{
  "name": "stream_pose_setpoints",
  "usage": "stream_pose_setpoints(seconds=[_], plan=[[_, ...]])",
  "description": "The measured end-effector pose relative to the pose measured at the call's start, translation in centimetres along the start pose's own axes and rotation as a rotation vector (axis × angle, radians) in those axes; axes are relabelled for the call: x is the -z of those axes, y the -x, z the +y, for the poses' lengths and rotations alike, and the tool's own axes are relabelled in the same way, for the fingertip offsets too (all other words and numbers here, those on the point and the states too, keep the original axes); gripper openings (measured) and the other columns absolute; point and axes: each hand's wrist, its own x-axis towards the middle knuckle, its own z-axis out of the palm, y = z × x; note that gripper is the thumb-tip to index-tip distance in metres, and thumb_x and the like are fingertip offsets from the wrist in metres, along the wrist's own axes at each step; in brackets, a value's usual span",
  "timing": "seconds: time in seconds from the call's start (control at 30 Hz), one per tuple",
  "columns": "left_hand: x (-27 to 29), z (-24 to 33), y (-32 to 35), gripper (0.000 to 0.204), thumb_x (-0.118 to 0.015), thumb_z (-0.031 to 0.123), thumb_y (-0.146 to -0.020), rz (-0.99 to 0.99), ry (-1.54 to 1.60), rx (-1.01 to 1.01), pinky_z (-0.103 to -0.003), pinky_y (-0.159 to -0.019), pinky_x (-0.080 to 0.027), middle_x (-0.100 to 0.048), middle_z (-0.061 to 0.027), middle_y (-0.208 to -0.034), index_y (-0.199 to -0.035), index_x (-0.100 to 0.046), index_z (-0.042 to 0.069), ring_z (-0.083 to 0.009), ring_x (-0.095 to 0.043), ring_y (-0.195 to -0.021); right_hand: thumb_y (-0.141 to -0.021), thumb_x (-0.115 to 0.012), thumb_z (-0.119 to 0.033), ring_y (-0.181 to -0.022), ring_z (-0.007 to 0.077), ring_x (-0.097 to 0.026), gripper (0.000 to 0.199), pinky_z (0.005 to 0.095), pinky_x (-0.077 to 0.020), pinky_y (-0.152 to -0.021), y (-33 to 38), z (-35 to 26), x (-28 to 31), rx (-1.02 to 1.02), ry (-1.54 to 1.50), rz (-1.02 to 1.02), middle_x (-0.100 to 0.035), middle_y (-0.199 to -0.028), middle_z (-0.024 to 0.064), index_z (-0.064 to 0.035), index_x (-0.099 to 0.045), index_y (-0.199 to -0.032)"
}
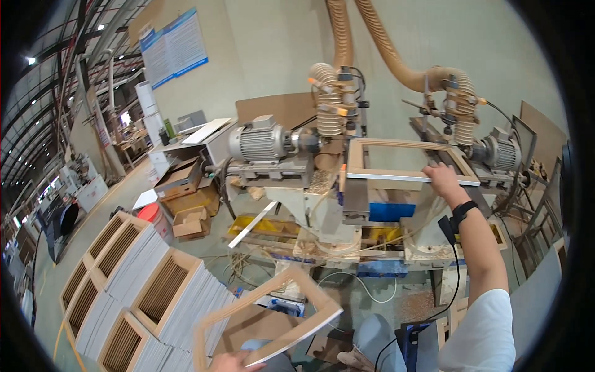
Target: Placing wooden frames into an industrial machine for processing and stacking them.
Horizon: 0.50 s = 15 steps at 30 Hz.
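one wooden frame [409, 160] under right hand [441, 180]

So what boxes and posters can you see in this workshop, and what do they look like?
Wall poster: high on the left wall, a rectangle, blue and white.
Cardboard boxes: on the floor left of the machine, brown, some with open flaps.
Smaller posters: far left by a pillar, too small to describe.
No screens visible.
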Motion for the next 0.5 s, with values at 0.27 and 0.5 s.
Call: stream_pose_setpoints(seconds=[0.27,0.5], plan=[[0.3,-6.8,10.7,0.053,-0.064,0.057,-0.073,0.310,-0.071,0.320,-0.040,-0.056,-0.050,-0.060,-0.0150,-0.065,-0.085,-0.063,0.006,-0.0346,-0.061,-0.062,-0.083,-0.046,-0.016,-0.094,0.0330,-0.057,0.025,0.0424,-0.0444,-0.079,-3.1,0.5,-5.1,-0.003,-0.151,0.056,-0.062,-0.091,0.0149,-0.0150,-0.064,-0.100],[3.9,-17.0,14.8,0.053,-0.061,0.062,-0.073,0.473,-0.397,0.582,-0.044,-0.054,-0.048,-0.061,-0.0129,-0.066,-0.076,-0.060,0.009,-0.0335,-0.060,-0.062,-0.065,-0.066,0.007,-0.130,0.0304,-0.034,0.097,0.0421,-0.0336,-0.104,-3.5,5.0,-10.5,-0.178,0.217,0.207,-0.037,-0.140,0.0097,-0.0256,-0.022,-0.145]])
